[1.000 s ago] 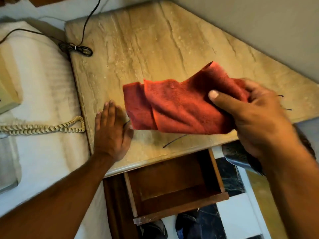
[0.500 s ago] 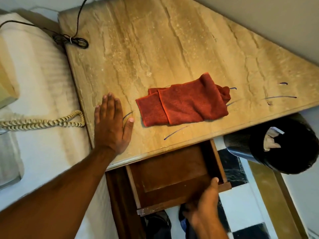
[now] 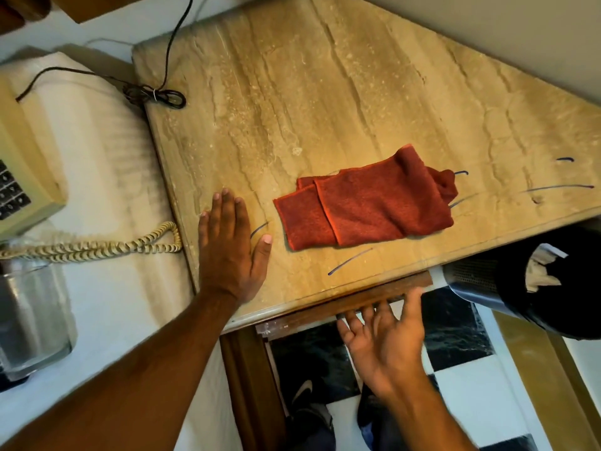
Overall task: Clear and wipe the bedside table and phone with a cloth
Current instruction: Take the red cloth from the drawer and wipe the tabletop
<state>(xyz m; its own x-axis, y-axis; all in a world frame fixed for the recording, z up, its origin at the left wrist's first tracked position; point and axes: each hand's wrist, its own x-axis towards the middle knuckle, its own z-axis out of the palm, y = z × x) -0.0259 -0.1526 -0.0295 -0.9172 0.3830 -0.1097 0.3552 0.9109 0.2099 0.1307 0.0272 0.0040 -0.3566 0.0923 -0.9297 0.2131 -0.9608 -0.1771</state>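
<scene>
Near the table's (image 3: 325,92) front edge, left hand (image 3: 232,249) flat; right hand (image 3: 383,340) spread, fingertips on drawer front (image 3: 341,307).

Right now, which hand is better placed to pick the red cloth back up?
Probably the left hand: it lies flat on the marble tabletop beside the red cloth, while the right hand is down at the drawer front.

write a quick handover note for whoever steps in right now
Left hand: open, flat on the table near its front left corner.
Right hand: open, fingers against the drawer front, drawer nearly shut.
Cloth: folded, lying free on the table, in neither hand.
Phone: off the table, on the bed at left, beside a glass jar.
Done: table cleared.
Left: pen marks remain on the table; wipe table and phone.
</scene>
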